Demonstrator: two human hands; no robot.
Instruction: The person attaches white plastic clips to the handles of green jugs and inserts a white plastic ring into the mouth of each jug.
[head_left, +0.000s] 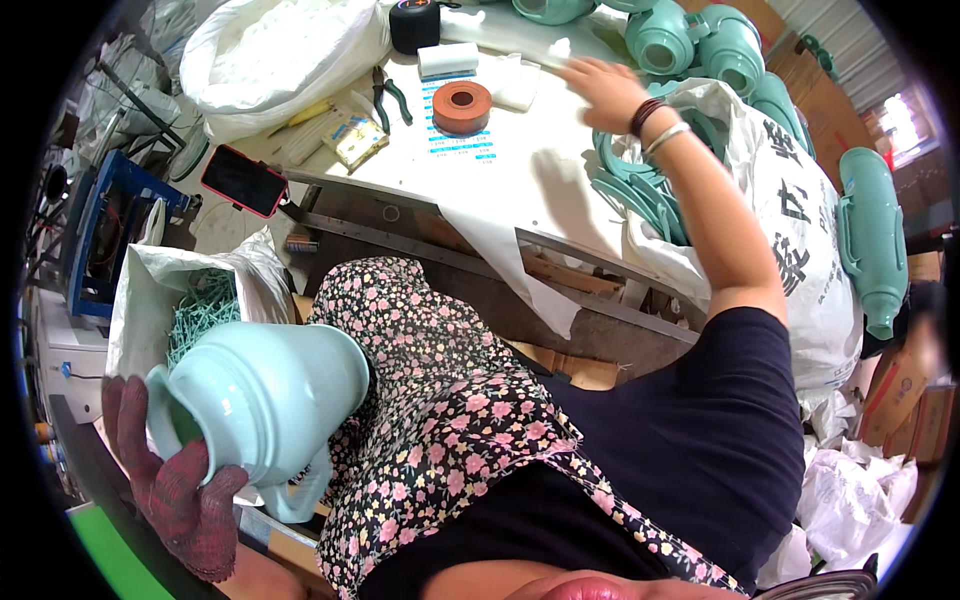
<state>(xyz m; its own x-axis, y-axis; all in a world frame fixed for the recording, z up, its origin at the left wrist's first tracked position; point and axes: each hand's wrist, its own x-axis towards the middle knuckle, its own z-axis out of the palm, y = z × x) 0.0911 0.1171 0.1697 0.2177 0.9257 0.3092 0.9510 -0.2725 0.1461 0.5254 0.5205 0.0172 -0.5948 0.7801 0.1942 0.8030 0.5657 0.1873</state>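
Observation:
My left hand [190, 500], in a dark red knitted glove, grips the mouth end of a light blue-green plastic thermos jug shell [275, 390]. The shell lies on its side against my flowered apron, with its handle pointing down toward me. My bare right hand [608, 92] reaches out over the white table, fingers stretched and slightly blurred, with nothing visible in it. Just beyond its fingertips is a small white object [560, 48] too unclear to name. Below that hand, green plastic handles [645, 195] lie in a white woven sack [790, 250].
On the table [400, 165] are a brown tape roll [462, 106], a label sheet [455, 145], pliers [390, 98], a black speaker [415, 25] and a sack of white parts [285, 65]. A phone [243, 181] hangs at the edge. Green jugs [730, 55] crowd the far right. A bag [150, 290] holds green strips.

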